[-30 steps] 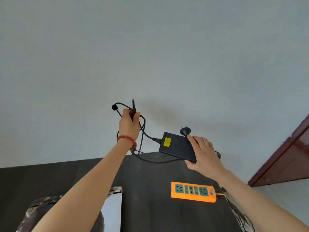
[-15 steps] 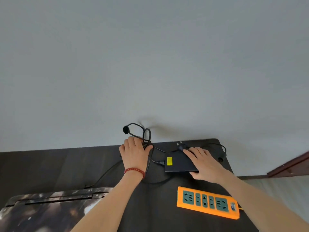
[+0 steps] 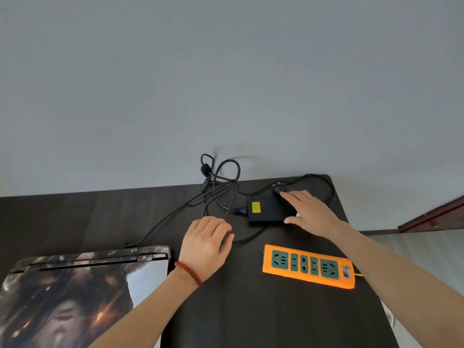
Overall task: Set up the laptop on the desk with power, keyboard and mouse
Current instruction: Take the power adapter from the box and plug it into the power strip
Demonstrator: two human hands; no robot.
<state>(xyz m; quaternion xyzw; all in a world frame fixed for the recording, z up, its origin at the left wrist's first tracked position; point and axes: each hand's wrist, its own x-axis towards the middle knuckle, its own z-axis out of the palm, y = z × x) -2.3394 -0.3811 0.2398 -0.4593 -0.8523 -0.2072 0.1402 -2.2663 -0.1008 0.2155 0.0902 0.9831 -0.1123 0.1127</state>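
A black power adapter with a yellow label lies flat on the dark desk near its far edge. My right hand rests on the adapter's right end with fingers extended, a fingertip near the plug. My left hand hovers with loosely curled fingers, holding nothing, just in front of the tangled black cable. The closed laptop, with a printed picture on its lid, lies at the lower left. An orange power strip with green sockets sits at the right.
A grey wall rises directly behind the desk. The desk's right edge drops off beside the power strip. A dark red door frame shows at far right. A thin cable runs from the tangle to the laptop's back edge.
The adapter and cable went from lifted in the air down onto the desk. My left hand released the cable bundle and drew back toward me. The view tilted downward.
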